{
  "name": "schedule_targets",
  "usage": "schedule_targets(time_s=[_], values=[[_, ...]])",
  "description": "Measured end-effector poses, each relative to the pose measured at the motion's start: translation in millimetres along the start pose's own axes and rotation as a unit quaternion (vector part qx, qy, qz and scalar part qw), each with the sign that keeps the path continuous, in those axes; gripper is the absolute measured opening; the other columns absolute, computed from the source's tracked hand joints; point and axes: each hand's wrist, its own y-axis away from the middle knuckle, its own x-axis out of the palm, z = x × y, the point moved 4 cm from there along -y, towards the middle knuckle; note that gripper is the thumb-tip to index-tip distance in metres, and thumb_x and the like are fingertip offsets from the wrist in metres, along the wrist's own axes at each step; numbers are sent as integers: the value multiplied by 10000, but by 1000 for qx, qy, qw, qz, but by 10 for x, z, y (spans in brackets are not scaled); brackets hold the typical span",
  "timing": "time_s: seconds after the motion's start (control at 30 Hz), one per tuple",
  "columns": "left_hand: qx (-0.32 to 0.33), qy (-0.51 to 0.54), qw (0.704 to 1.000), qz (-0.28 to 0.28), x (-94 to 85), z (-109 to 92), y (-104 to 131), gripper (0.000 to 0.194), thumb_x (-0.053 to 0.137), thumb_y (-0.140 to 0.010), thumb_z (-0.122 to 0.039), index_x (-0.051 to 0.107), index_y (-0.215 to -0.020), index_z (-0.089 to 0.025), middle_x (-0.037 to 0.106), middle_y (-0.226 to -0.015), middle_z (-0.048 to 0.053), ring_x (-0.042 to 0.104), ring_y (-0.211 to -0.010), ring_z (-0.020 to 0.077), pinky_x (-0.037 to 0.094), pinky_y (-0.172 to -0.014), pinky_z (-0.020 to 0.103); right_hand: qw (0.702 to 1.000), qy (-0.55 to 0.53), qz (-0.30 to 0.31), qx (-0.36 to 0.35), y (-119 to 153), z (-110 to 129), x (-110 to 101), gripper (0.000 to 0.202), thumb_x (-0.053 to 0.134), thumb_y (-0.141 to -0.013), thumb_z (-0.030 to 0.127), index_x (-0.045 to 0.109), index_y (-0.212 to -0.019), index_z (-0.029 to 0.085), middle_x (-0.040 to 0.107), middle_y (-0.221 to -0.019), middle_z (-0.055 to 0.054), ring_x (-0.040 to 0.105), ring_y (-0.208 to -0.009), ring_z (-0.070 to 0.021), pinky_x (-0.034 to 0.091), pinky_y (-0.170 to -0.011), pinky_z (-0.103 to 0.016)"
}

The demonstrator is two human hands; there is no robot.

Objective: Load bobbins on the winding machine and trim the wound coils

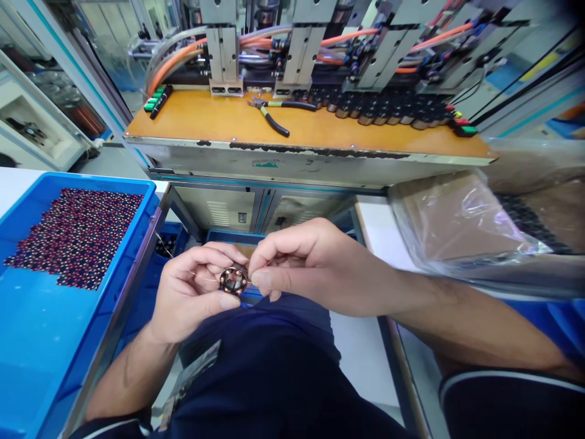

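Note:
My left hand [185, 289] is closed around a small round motor stator [233, 280], a dark ring with copper windings inside, its open face turned up towards me. Thin copper wire strands stick out from the stator's left side across my fingers. Thumb and forefinger of my right hand [315, 262] are pinched together at the stator's right edge, on what looks like a fine copper wire end. The fingertips partly hide that end.
On the left stands a blue bin [41, 341] with many small dark parts. Ahead, an orange-brown machine bench [192, 125] bears pliers [274, 113], marker pens [158, 100] and a row of stators [379, 110] under metal fixtures. A plastic-wrapped carton [452, 219] lies at right.

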Motion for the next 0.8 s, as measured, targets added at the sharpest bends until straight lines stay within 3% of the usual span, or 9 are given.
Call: schedule_targets(time_s=[0.23,0.43,0.53,0.6,0.63,0.73,0.8], values=[[63,-68,996,3,-10,-58,-14,476,886,-631,-121,764,-1070,-263,703,-993,54,671,-859,147,558,-691,201,1000,-9,7,-1,42,3,44,84,649,-836,157,662,-767,111,631,-657,21,574,-587,-63,482,-565,-165],[63,-98,993,21,21,-76,-22,460,896,-623,-145,779,-1055,-252,654,-956,59,632,-794,134,546,-650,204,1000,15,3,-2,57,11,59,101,625,-864,156,654,-780,108,599,-626,32,533,-554,-53,426,-515,-154],[49,-85,995,28,42,-72,-26,422,893,-621,-129,780,-1014,-234,628,-951,54,629,-777,129,550,-658,213,993,101,24,-61,108,45,23,99,615,-885,140,656,-799,113,615,-660,30,538,-583,-54,432,-549,-160],[30,-61,997,29,49,-66,-26,395,890,-628,-138,769,-993,-225,605,-946,45,650,-767,137,563,-681,239,960,231,55,-146,179,84,-1,98,614,-907,137,659,-821,124,646,-731,10,569,-645,-71,452,-602,-183],[19,-46,998,30,51,-63,-25,381,889,-632,-146,762,-983,-222,591,-938,38,659,-756,140,566,-682,248,929,308,51,-197,221,104,-20,94,610,-923,147,661,-846,131,659,-773,-6,588,-685,-87,466,-634,-203],[-21,5,999,43,65,-45,-18,343,881,-651,-184,741,-963,-210,557,-914,25,656,-701,129,553,-646,243,819,465,-44,-332,320,171,-81,64,600,-954,175,656,-974,150,695,-919,-63,637,-817,-143,515,-743,-264],[-50,33,997,53,79,-28,-10,338,882,-652,-217,731,-954,-204,558,-906,27,647,-682,126,542,-629,238,793,466,-82,-383,328,192,-84,102,612,-940,130,645,-1033,155,710,-996,-80,656,-877,-152,535,-812,-269]])
